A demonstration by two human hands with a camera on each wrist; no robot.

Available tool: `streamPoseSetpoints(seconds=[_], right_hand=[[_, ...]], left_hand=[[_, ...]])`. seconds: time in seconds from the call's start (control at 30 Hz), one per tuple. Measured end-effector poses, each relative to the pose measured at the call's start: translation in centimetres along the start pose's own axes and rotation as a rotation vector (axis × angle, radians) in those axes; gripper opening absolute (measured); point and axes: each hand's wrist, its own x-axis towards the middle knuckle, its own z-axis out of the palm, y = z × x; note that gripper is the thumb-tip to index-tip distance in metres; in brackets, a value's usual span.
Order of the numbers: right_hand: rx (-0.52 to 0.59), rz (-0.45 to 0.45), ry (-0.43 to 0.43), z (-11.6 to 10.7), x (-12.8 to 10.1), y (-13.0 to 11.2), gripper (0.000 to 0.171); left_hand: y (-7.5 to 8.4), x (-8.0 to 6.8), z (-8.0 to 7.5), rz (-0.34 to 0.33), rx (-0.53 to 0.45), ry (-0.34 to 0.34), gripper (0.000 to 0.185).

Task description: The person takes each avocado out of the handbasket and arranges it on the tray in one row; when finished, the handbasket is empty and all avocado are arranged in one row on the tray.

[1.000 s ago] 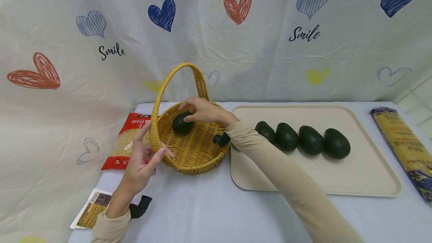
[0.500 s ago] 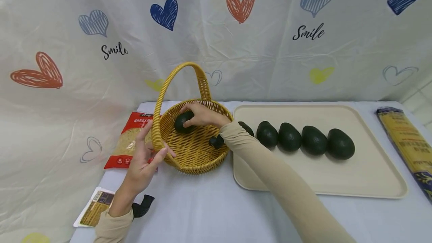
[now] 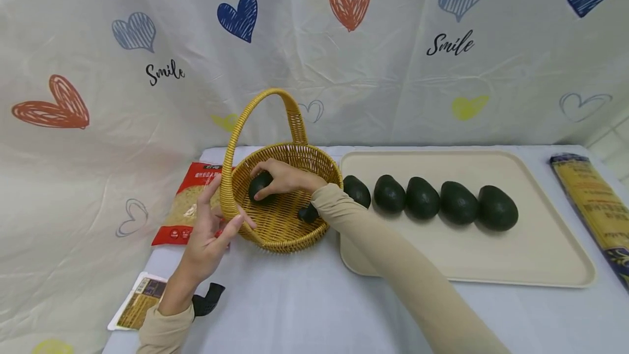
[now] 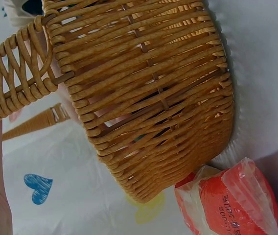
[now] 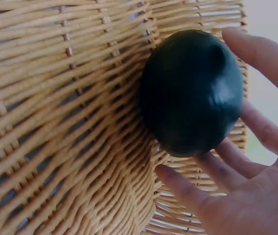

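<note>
My right hand [image 3: 285, 178] curls its fingers [image 5: 197, 196] around an avocado [image 5: 192, 90] inside the basket [image 3: 282, 217] on the counter [image 3: 304, 305], while my left hand [image 3: 208, 234] holds the basket's rim, thumb hooked over it.

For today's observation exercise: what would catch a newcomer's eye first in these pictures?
First, the yellow wicker basket with its tall handle, mid-table, where the right hand holds a dark avocado inside it while the left hand steadies the rim. Next, the row of five avocados lined up on the cream tray to the right. Behind everything hangs a white curtain with coloured hearts.
</note>
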Motion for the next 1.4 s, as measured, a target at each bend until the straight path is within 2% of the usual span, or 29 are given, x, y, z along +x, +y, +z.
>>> streamPoseSetpoints(seconds=[0.33, 0.53, 0.83, 1.03, 1.27, 1.4], right_hand=[[-0.052, -0.066, -0.034, 0.39, -0.01, -0.21, 0.041], [-0.018, -0.084, -0.067, 0.28, -0.25, -0.34, 0.051], [-0.025, -0.023, -0.059, 0.57, -0.37, -0.61, 0.058], [-0.041, -0.051, -0.104, 0.54, -0.2, -0.52, 0.067], [-0.001, -0.034, -0.099, 0.74, -0.23, -0.75, 0.06], [0.017, -0.019, -0.104, 0.92, -0.38, -0.8, 0.061]], left_hand=[[0.02, 0.03, 0.12, -0.011, -0.005, -0.005, 0.087], [0.03, 0.03, 0.07, -0.005, -0.008, -0.005, 0.086], [0.01, -0.04, 0.14, 0.001, -0.015, -0.004, 0.086], [0.05, -0.03, 0.07, 0.005, -0.016, 0.001, 0.088], [0.17, -0.07, 0.1, 0.001, -0.013, 0.001, 0.088], [0.14, -0.02, 0.15, -0.001, -0.009, -0.004, 0.087]])
